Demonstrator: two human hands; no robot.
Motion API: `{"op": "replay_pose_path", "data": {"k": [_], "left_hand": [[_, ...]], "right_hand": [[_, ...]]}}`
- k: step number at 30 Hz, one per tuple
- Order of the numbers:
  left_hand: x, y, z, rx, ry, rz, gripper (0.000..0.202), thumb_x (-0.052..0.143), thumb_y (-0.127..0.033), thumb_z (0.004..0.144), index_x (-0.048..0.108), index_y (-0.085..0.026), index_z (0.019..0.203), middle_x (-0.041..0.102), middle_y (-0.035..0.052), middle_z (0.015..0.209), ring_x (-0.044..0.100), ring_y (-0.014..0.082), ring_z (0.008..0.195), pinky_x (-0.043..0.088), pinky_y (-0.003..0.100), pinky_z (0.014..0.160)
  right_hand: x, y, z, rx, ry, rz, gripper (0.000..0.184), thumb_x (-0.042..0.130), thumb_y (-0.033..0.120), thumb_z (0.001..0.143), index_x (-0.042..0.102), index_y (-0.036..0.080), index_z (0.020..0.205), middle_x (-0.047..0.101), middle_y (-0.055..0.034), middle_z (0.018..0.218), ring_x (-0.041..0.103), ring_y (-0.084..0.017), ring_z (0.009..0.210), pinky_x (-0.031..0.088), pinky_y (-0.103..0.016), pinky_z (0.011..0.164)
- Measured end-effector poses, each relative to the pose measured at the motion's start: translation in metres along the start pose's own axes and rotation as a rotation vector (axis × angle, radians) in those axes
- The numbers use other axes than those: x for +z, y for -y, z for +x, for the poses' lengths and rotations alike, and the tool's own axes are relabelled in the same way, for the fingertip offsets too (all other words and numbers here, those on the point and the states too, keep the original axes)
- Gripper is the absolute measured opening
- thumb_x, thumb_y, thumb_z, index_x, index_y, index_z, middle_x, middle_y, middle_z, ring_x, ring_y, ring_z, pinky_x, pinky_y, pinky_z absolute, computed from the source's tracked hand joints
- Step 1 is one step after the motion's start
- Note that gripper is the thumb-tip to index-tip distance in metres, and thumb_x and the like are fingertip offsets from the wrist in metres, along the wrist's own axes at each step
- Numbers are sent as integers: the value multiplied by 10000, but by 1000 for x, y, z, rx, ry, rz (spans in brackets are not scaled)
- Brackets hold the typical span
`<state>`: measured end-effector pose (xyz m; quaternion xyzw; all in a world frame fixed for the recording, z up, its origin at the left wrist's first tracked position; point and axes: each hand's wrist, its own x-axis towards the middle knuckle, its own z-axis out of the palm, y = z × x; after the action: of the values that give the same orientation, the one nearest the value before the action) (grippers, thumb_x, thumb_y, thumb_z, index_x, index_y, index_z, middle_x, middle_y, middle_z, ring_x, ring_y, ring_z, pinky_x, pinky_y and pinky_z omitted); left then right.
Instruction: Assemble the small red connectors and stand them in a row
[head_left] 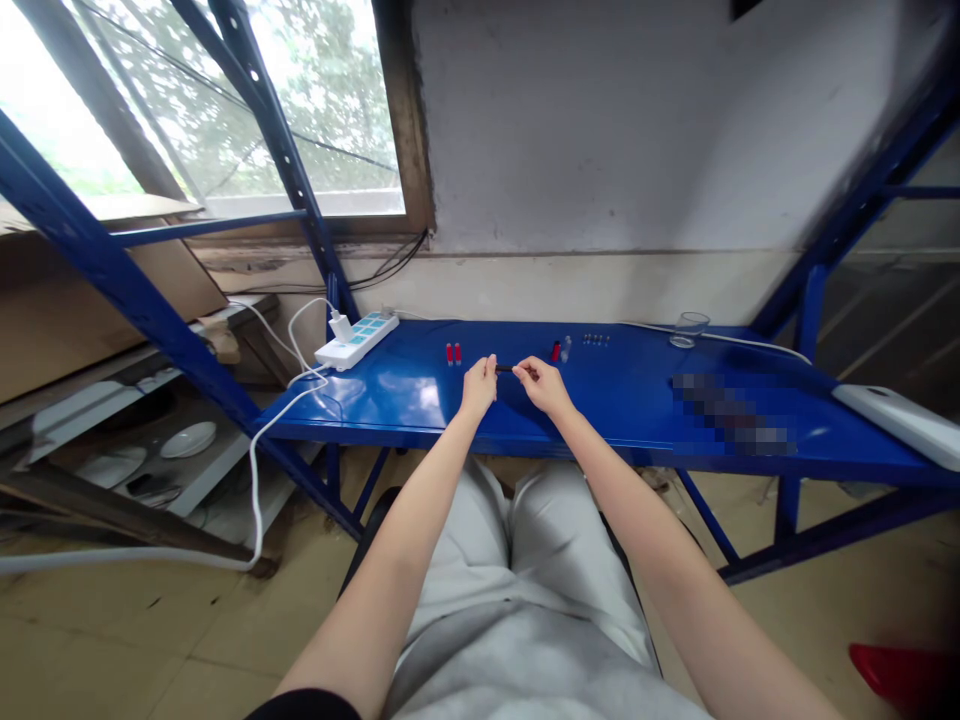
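Note:
Between my two hands a short thin black rod-like piece [505,369] lies level above the blue table [390,405]. My left hand [480,384] is closed on its left end, and my right hand [543,384] pinches the right end. What kind of thing it is cannot be made out. Two small red tubes with pale ends [454,354] stand side by side beyond my left hand. Past my right hand are a small dark red cylinder [556,351] and a small clear piece [566,348]. Several tiny metallic pieces [596,340] form a row farther right.
A white power strip [358,341] with a plug and white cable lies at the table's left end. A clear glass [688,330] stands at the back right. A white flat object [904,420] rests at the right edge. Blue metal posts [292,190] rise on both sides.

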<state>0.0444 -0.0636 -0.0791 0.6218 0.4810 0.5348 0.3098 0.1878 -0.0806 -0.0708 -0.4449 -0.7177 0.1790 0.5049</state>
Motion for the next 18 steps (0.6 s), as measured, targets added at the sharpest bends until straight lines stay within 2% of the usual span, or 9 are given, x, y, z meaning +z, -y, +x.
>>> {"op": "replay_pose_path", "data": {"k": [8,18], "left_hand": [[-1,5,4,-41,-84,74,459,315,-473,869,449,-176,546,429,-19,442,430,94,404,310,207,464],[-5,5,5,-40,-180,118,462,372,-431,841,428,-171,463,405,-10,428,372,92,436,257,226,462]], "right_hand": [[1,3,-1,4,34,10,302,457,478,809,549,201,729,561,-16,612,504,-144,561,387,-267,558],[1,5,-1,-10,62,28,296,449,466,819,556,200,745,569,-20,627,510,-146,577,393,-267,575]]}}
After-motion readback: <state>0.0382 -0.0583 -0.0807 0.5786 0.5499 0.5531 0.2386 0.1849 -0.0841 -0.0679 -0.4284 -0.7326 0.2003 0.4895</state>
